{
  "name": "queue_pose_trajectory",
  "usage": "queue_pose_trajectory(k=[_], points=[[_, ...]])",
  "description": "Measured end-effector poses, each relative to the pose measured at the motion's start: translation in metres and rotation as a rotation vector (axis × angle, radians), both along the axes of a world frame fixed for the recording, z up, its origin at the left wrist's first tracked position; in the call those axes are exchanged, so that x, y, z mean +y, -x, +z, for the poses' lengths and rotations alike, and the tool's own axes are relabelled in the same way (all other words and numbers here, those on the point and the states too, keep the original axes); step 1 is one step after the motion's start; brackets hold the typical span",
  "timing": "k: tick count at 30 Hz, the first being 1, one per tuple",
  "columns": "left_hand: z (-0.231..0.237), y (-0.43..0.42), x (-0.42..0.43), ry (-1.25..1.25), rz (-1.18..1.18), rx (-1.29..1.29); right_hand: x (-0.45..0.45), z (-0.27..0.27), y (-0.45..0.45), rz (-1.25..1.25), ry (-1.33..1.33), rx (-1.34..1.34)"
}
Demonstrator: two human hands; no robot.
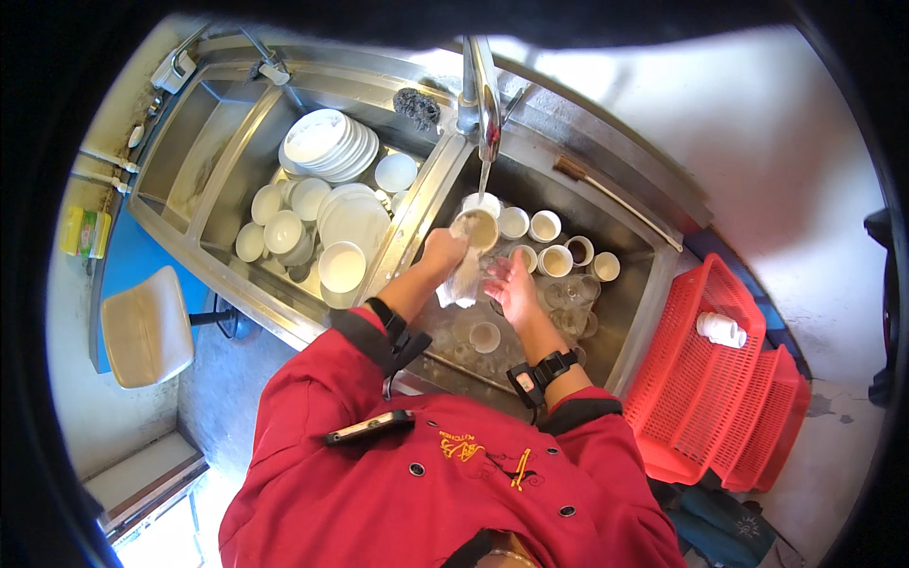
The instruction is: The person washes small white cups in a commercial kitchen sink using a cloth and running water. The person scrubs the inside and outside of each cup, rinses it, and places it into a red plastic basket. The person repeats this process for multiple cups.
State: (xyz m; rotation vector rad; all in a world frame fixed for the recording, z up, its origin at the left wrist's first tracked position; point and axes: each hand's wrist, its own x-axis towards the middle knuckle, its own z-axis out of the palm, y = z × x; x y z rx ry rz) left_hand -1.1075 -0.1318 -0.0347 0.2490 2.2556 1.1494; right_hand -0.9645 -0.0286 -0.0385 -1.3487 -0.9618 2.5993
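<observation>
My left hand (pixel 445 252) holds a white cup (pixel 479 228) by its side, together with a wet white cloth (pixel 465 278) that hangs below it. The cup is just under the running faucet (pixel 488 135). My right hand (pixel 513 287) is spread over the right-hand basin, close beside another white cup (pixel 524 258), its fingers apart. Several stacked white cups (pixel 555 261) stand beyond it, and clear glasses (pixel 568 292) lie to its right. A single cup (pixel 485 337) sits nearer to me on the wet basin floor.
The middle basin holds a stack of white plates (pixel 330 145) and several bowls (pixel 342 267). A long-handled brush (pixel 611 195) lies on the back ledge, and a dark scourer (pixel 417 108) near the faucet. Red plastic baskets (pixel 699 383), with white cups (pixel 719 329) inside, stand right of the sink.
</observation>
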Motion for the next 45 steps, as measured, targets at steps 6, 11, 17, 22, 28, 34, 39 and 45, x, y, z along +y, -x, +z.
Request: queue_pose_trajectory(k=[6, 11, 17, 22, 28, 34, 39, 45], points=[[-0.020, 0.040, 0.053, 0.257, 0.096, -0.004, 0.000, -0.020, -0.012, 0.038, -0.053, -0.106], [-0.043, 0.046, 0.061, 0.239, 0.115, -0.024, 0.002, -0.026, -0.021, 0.073, -0.093, -0.142], [-0.042, 0.024, 0.017, 0.017, 0.045, -0.125, -0.001, -0.051, -0.034, 0.185, -0.258, -0.205], [-0.031, -0.017, -0.045, 0.139, -0.141, -0.007, -0.019, -0.091, -0.067, 0.604, -0.913, -0.432], [-0.028, -0.050, -0.105, 0.213, -0.196, -0.160, -0.034, -0.128, -0.105, 1.014, -1.088, -0.659], [-0.031, -0.068, -0.131, 0.248, -0.200, -0.218, -0.041, -0.168, -0.109, 1.068, -1.015, -0.561], [-0.039, -0.073, -0.128, 0.273, -0.248, -0.205, -0.044, -0.184, -0.106, 1.058, -1.083, -0.606], [-0.046, -0.077, -0.116, 0.263, -0.286, -0.173, -0.019, -0.141, -0.090, 1.015, -0.820, -0.646]])
